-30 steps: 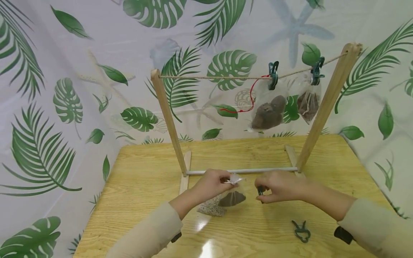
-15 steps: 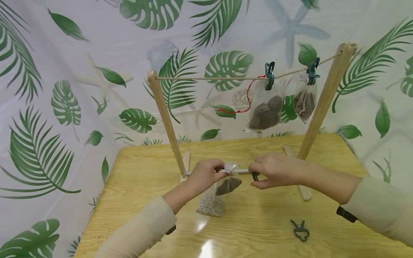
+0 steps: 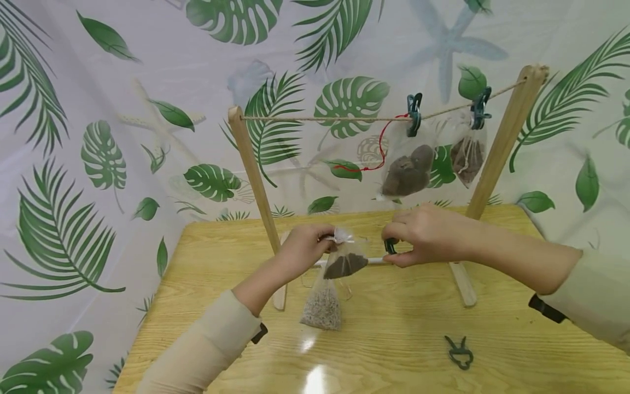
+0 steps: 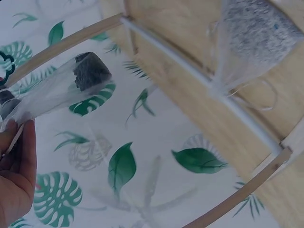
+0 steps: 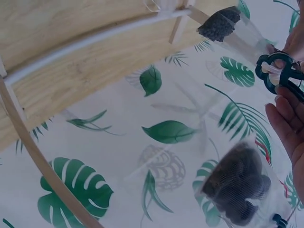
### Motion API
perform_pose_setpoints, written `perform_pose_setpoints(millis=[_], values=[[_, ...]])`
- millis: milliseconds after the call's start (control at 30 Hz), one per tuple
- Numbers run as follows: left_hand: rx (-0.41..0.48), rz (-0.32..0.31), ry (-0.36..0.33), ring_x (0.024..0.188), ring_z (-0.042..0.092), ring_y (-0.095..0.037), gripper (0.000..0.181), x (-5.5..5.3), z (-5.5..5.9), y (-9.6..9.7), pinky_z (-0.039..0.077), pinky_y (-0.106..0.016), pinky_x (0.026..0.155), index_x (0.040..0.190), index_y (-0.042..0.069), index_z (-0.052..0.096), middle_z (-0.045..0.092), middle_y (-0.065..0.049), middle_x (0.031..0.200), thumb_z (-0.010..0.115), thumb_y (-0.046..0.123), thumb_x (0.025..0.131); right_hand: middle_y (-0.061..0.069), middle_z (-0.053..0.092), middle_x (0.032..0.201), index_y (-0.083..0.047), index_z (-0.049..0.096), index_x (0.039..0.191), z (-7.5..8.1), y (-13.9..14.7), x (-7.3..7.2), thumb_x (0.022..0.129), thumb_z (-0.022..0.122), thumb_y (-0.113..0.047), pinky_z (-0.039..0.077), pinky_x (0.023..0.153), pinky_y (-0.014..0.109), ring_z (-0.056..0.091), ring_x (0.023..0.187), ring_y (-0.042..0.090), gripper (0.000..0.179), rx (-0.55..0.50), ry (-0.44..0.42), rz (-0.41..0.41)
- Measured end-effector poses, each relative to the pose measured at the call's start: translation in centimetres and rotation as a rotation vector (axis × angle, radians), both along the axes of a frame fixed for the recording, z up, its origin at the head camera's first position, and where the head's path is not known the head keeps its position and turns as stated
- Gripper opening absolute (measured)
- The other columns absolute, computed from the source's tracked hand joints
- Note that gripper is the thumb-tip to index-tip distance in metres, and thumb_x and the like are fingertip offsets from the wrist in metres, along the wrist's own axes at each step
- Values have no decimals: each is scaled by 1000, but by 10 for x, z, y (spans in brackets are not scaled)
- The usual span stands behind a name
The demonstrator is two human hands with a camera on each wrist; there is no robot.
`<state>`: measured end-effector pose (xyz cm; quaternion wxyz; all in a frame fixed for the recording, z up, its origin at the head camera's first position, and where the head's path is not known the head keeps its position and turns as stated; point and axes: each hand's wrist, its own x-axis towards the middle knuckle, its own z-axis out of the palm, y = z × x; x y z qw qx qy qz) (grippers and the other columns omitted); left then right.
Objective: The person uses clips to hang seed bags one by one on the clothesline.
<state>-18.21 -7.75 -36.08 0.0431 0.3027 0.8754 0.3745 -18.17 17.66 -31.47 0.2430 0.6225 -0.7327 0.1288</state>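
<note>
My left hand [image 3: 302, 246] pinches the gathered neck of a small sheer drawstring bag [image 3: 346, 265], which hangs in the air with dark granules [image 5: 220, 24] in its bottom. Just to the right, my right hand [image 3: 428, 232] grips a dark green clip [image 3: 390, 246] between thumb and fingers. The right wrist view shows the clip's looped outline in front of the bag's neck. Both hands are below the rope [image 3: 305, 118]. On the table, under the held bag, stands another sheer bag [image 3: 321, 312] filled with pale speckled grains.
The rope runs between two wooden posts [image 3: 256, 180], joined low down by a pale rod [image 3: 376, 261]. Two clips [image 3: 414, 115] hold sheer bags of brown contents [image 3: 408, 174] on its right part, with a red cord [image 3: 382, 148] beside one. A loose clip [image 3: 460, 358] lies on the table [image 3: 221, 339].
Both hands have risen from near the table toward the rope. The bag of dark granules has come up with the left hand, and the clip with the right. The speckled bag stays on the table.
</note>
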Motion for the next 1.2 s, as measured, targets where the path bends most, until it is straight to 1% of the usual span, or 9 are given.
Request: perform_pose_setpoints(millis=[200,400,467,667,767,933,1000,1067,1200], values=[[103,52,100,80,69,-19,17,-9,23,-2,52,-16,68,101,-2,68,70,-14,92,54,-6,92,-3,57,69,-9,60,83,22,-2,-6,97,45,-41,44,48,22,54,58,6,38,-85,49,12],[192,120,161,77,69,-23,12,-13,43,-6,53,-18,67,97,-5,64,71,-17,89,54,-8,90,-2,59,70,-8,61,84,43,-2,-8,98,47,-40,46,49,23,56,59,7,38,-103,69,14],[214,134,189,78,70,-24,12,-14,48,-9,54,-19,67,99,-6,60,70,-18,91,53,-10,90,-1,60,71,-7,61,84,48,-2,-8,98,46,-39,47,50,24,57,59,8,38,-97,72,17],[277,129,293,80,69,-26,13,-23,55,-11,54,-22,69,102,-6,53,69,-21,95,50,-12,91,-1,61,72,-7,63,85,67,0,-9,98,46,-39,47,50,23,55,58,7,39,-110,89,0],[352,159,251,81,69,-26,12,-30,59,-5,54,-22,70,102,-7,55,69,-21,95,51,-10,91,0,62,72,-6,64,86,77,0,-11,98,45,-40,46,50,25,54,57,8,41,-134,88,-14],[517,226,83,82,69,-25,11,-39,68,7,55,-27,73,104,-5,55,68,-20,95,53,-6,93,4,64,74,-3,65,88,93,-1,-14,98,42,-44,48,50,27,57,59,11,48,-137,94,-95],[552,249,34,83,68,-24,11,-42,72,12,55,-29,75,105,-4,54,68,-19,96,53,-3,94,5,65,76,-3,65,88,100,-1,-16,97,41,-45,49,50,28,58,59,12,49,-134,96,-129],[570,266,13,84,68,-24,12,-45,75,15,55,-30,76,106,-4,54,68,-19,98,51,-2,95,7,65,76,-1,65,89,107,-2,-19,97,41,-44,49,50,29,59,59,13,50,-133,99,-147],[568,293,19,86,67,-23,13,-52,77,21,54,-28,77,108,-3,54,68,-19,101,50,-1,95,10,67,77,4,64,91,121,-3,-27,97,43,-41,49,50,32,62,59,17,50,-152,115,-157]])
